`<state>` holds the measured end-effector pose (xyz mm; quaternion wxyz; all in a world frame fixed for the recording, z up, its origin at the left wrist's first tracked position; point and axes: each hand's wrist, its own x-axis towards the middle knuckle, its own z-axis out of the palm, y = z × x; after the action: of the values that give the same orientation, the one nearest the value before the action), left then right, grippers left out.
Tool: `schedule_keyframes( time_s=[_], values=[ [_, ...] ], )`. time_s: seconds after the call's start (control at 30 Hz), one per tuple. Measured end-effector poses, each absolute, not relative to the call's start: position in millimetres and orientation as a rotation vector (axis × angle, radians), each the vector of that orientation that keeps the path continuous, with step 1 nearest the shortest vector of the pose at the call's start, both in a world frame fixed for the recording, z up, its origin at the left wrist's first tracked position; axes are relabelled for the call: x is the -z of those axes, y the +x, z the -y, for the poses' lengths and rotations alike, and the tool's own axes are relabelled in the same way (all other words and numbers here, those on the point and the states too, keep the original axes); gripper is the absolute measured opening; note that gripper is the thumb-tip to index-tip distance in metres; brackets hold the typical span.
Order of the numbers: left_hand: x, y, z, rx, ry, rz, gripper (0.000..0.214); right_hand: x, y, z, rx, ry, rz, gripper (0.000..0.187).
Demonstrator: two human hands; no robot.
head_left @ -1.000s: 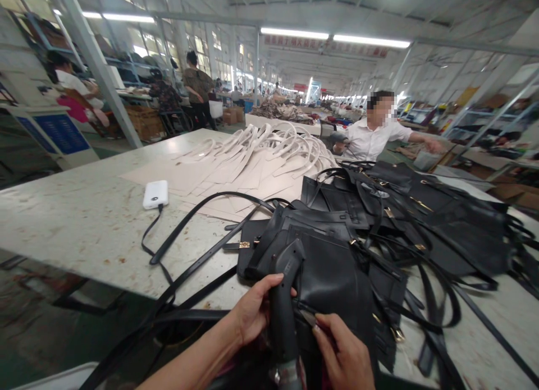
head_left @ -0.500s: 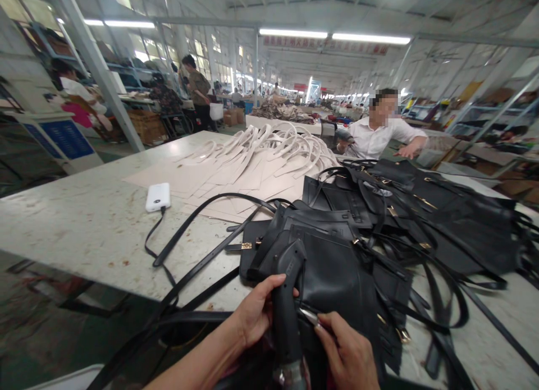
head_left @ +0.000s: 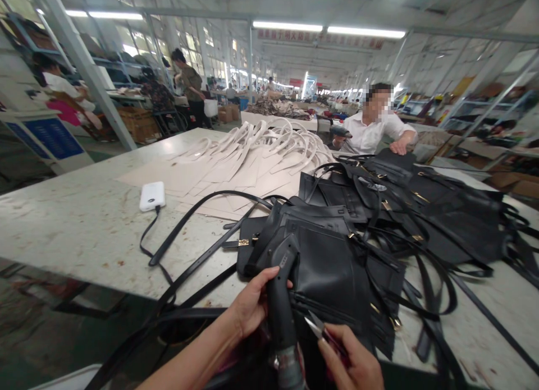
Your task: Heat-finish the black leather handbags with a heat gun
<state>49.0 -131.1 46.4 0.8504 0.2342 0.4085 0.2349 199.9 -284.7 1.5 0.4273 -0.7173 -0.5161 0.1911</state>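
Observation:
My left hand (head_left: 252,303) is closed around a black handheld tool (head_left: 282,306) with a rounded, angled upper end. Its lower end, wrapped in something shiny, runs toward me; I cannot tell its exact kind. In my right hand (head_left: 351,356) is a pair of thread snips (head_left: 315,326), blades pointing up and left, slightly apart. The blades are close to the lower part of a black leather bag (head_left: 328,266), which lies at the table's near edge behind the tool. Its long straps (head_left: 202,261) trail off to the left.
More black bags (head_left: 455,221) with gold buckles are heaped at right. Pale pieces with looped handles (head_left: 261,154) lie mid-table (head_left: 84,221). A white power bank (head_left: 152,196) with a cable sits at left. Across the table, a person in a white shirt (head_left: 357,129) touches a bag.
The snips have moved slightly away from the tool, and their blades now show apart. The person opposite has brought a hand down onto a black bag. My view has shifted slightly.

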Motion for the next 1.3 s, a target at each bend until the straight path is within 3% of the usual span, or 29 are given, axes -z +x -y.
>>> schedule_keyframes(
  time_s=[0.43, 1.03, 1.3],
  values=[
    [-44, 47, 132, -0.474, 0.424, -0.826, 0.036, -13, 196, 258, -0.286, -1.701, 1.602, 0.016],
    [-47, 47, 126, -0.439, 0.411, -0.799, 0.033, -6, 226, 244, 0.239, -1.462, 1.972, 0.021],
    [-49, 48, 127, -0.428, 0.42, -0.798, 0.032, -10, 231, 240, 0.268, -1.42, 2.069, 0.025]
  ],
)
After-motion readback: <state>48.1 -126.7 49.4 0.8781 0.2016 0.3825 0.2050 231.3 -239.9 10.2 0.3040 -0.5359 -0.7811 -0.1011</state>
